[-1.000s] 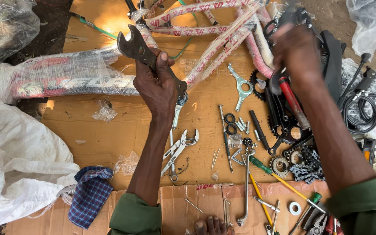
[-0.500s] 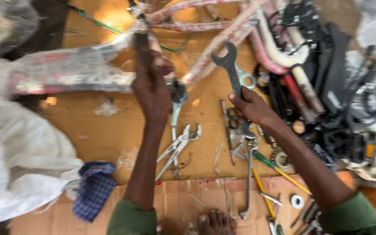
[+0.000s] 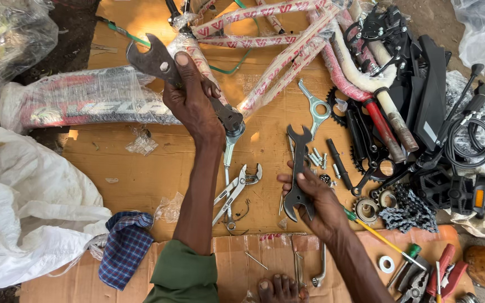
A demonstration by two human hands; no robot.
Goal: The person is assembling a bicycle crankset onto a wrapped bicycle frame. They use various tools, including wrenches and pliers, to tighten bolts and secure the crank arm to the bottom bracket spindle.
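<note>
Two spanners, one in each of your hands: left hand [image 3: 189,101] grips big spanner [image 3: 158,63] far left, over wrapped frame [image 3: 85,104]; right hand [image 3: 315,205] grasps dark spanner [image 3: 298,163] near centre, above cardboard [image 3: 141,168]. Pliers [image 3: 236,188] between arms.

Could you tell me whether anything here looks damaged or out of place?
Nothing looks broken. The left hand and right hand each hold a dark wrench. Small bolts and a chain lie loose on the cardboard.

Sunlit flattened cardboard [image 3: 141,168] covers bare dirt ground [image 3: 422,17] outdoors.
</note>
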